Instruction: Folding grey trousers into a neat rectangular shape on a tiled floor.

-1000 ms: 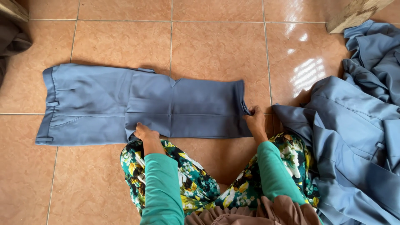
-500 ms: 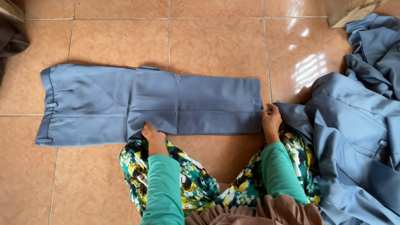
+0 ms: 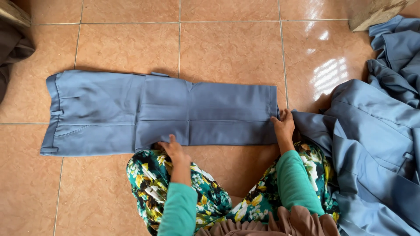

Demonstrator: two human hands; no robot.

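Observation:
A pair of grey-blue trousers (image 3: pixel 157 113) lies flat on the tiled floor, waistband at the left, legs folded over toward the right. My left hand (image 3: pixel 173 150) rests on the near edge of the trousers around the middle, fingers apart. My right hand (image 3: pixel 283 126) presses the right end of the folded legs, fingers touching the cloth edge. Both arms wear teal sleeves, above floral-patterned knees.
A heap of grey-blue garments (image 3: pixel 376 144) fills the right side, next to my right knee. Dark cloth (image 3: pixel 13 52) lies at the far left edge. A wooden corner (image 3: pixel 372 15) shows at the top right. Tan floor tiles (image 3: pixel 227 48) lie beyond the trousers.
My right hand has slid to the right along the trouser legs, spreading them longer and flatter. My left hand has stayed at the near edge.

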